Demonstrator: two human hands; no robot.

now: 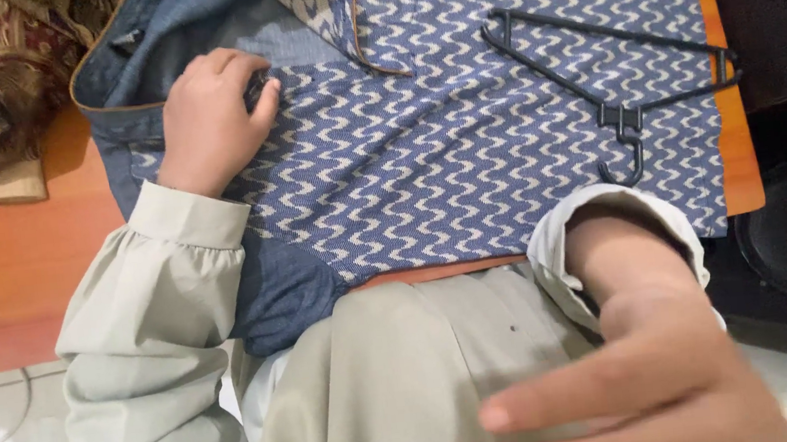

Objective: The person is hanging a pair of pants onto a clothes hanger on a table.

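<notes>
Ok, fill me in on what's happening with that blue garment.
A person in pale sleeves has a blue zigzag-patterned garment spread flat on an orange surface. Their left hand presses down on it near the collar, fingers curled. The right hand hangs open, close to the camera and blurred, holding nothing. A black plastic hanger lies loose on the cloth.

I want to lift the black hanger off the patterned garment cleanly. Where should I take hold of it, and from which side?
Probably grip the hanger at its neck, just above the hook, coming from the near edge: the hook points toward the person, and the thin arms lie flat on the garment.
</notes>
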